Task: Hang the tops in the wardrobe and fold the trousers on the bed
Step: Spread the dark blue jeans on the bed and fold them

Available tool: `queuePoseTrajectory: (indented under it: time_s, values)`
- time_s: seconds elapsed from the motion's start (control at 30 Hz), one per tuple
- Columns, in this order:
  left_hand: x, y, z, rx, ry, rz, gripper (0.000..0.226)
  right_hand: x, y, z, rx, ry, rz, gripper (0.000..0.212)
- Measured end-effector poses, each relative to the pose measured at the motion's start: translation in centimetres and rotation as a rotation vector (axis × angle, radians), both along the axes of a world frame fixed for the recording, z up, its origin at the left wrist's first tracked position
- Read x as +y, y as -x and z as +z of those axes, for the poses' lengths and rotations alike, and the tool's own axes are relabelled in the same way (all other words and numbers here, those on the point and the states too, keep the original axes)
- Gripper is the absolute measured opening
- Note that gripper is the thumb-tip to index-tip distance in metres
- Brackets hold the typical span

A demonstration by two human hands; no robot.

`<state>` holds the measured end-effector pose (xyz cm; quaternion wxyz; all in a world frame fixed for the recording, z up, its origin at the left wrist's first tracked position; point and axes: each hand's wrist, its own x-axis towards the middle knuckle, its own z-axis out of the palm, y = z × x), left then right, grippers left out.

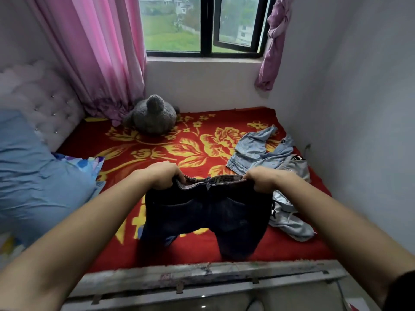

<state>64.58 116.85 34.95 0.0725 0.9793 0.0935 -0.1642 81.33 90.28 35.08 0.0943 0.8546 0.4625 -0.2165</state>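
Note:
Dark blue jeans (208,212) hang above the red flowered bed (179,140), waistband up and both legs drooping onto the blanket near the foot edge. My left hand (162,175) grips the left end of the waistband and my right hand (261,179) grips the right end. A light blue denim top (253,149) lies crumpled on the right side of the bed. A grey garment (289,221) with drawstrings lies just right of the jeans.
A grey plush toy (152,117) sits at the far side under the window. Blue bedding (38,176) is piled at the left by the padded headboard. The wall runs close along the bed's right side. The grey bed frame edge (202,274) lies below the jeans.

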Motion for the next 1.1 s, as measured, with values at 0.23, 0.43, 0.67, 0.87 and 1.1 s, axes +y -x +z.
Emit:
queuePoseTrajectory:
  time_s: [0.23,0.43,0.67,0.87,1.1]
  values:
    - [1.6,0.8,-2.8,-0.147,-0.055,0.189,0.051,-0.5,-0.6,-1.6,-0.053,-0.381,0.011,0.042]
    - [1.5,0.5,-3.5,-0.487,0.075,0.301,0.019,-1.2,-1.4,-2.0,-0.174,-0.637,0.050,0.036]
    - [2.1,0.4,-2.4,-0.326,0.005,0.134,0.032,-1.8,-0.6,-1.9,-0.257,-0.504,0.175,0.053]
    - [1.4,0.3,-3.3,-0.149,-0.212,0.122,0.053,-0.5,0.9,-2.7,-0.486,-0.304,0.098,0.023]
    - [3.5,0.5,-0.8,-0.527,-0.440,-0.049,0.026,0.6,-0.9,0.3,-0.514,-0.472,-0.009,0.030]
